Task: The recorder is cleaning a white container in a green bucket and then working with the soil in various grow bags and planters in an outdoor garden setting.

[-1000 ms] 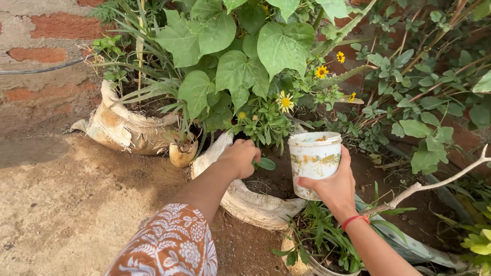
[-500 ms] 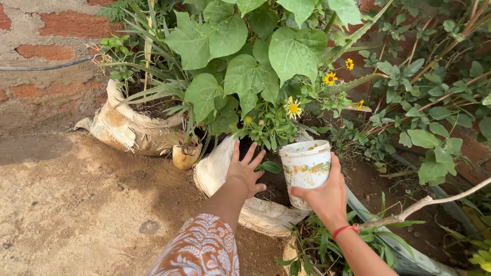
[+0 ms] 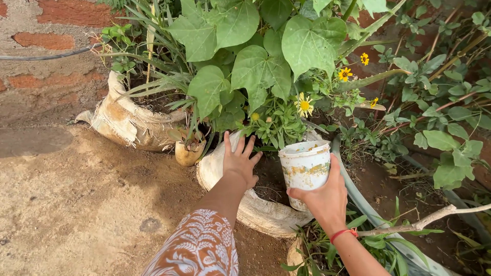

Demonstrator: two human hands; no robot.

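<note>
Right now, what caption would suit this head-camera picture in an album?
Left hand spread over a white sack planter of yellow flowers; right hand holding a stained white tub.

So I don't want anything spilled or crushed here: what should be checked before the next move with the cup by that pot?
1. Grip on white cup: right hand wraps its side; ok.
2. Cup upright: slightly tilted, rim up; ok.
3. Cup contents: something yellowish at the rim, level unclear; cannot tell.
4. Left hand: open, fingers spread, over the white pot rim; ok.
5. Yellow-flowered plant: leaves hang close above both hands; not ok.
6. Soil under the cup: shaded; cannot tell.
</note>
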